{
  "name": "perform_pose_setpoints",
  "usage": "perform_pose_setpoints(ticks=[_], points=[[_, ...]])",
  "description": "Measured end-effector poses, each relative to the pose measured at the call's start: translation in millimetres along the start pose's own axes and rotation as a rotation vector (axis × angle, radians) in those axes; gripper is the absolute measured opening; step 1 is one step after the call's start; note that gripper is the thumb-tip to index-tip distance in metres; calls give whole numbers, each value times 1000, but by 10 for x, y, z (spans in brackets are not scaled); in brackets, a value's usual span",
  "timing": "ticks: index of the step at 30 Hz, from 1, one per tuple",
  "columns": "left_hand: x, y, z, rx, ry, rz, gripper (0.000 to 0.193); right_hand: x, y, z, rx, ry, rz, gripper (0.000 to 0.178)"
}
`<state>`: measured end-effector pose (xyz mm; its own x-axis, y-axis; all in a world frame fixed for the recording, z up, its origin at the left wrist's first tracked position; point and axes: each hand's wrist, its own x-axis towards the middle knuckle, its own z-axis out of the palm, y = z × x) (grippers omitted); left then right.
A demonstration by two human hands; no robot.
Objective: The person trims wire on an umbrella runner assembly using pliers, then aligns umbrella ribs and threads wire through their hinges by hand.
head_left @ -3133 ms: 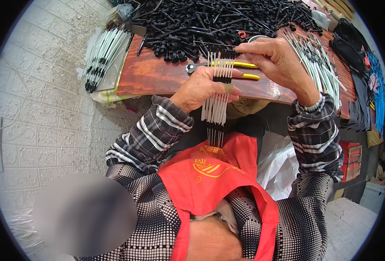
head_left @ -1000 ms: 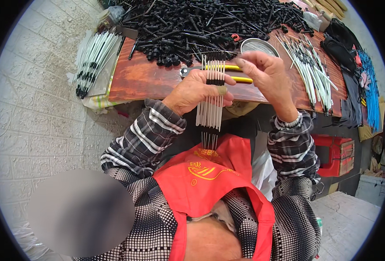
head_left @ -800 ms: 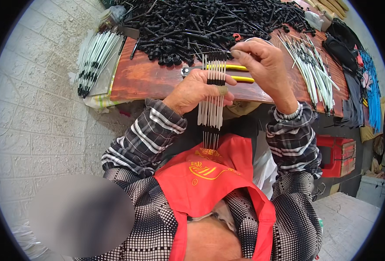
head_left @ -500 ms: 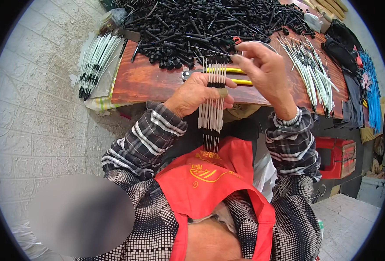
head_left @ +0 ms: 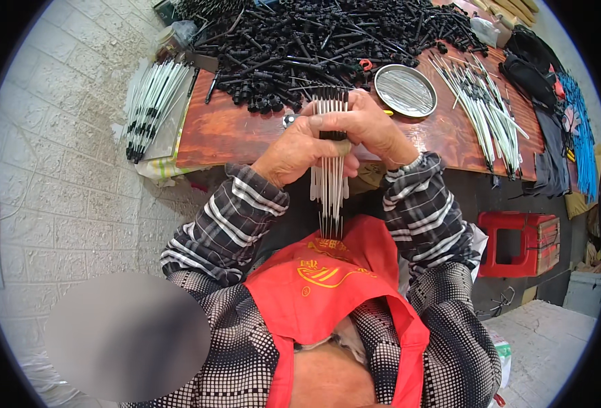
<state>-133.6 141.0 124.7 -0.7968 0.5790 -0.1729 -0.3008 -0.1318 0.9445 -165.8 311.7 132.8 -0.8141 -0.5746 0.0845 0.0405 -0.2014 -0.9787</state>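
A flat bundle of thin white rods [head_left: 328, 178] with black bands, black top ends and fine wire-like lower ends stands upright before me. My left hand [head_left: 292, 149] is closed around its middle, thumb across the front. My right hand [head_left: 374, 128] is closed on the upper part from the right, its thumb lying over the rods just below the black ends. Some of the fingers are hidden behind the bundle. Yellow-handled pliers [head_left: 289, 120] lie on the table, mostly covered by my hands. Right of them sits a round metal dish [head_left: 380, 87] with fine wires in it.
A big heap of black plastic parts [head_left: 300, 47] covers the back of the wooden table [head_left: 226, 139]. More white rods lie in piles at the left [head_left: 152, 102] and right [head_left: 481, 112]. Blue strands [head_left: 579, 136] hang at the far right, above a red stool [head_left: 535, 245].
My right hand has come down and left from above the dish and closed on the top of the rod bundle. The dish now shows fully. My left hand keeps its hold.
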Motion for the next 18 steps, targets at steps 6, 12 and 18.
perform_pose_setpoints(ticks=[6, 12, 18], points=[[-22, -3, 69, -69, 102, -43, 28, 38, 77, -1, -21, 96, -17, 18], [-271, -257, 250, -305, 300, 323, 44, 76, 136, -15, -4, 111, -31, 18], [-489, -675, 414, -233, 275, -56, 33, 67, 196, -20, -12, 111, -49, 18]])
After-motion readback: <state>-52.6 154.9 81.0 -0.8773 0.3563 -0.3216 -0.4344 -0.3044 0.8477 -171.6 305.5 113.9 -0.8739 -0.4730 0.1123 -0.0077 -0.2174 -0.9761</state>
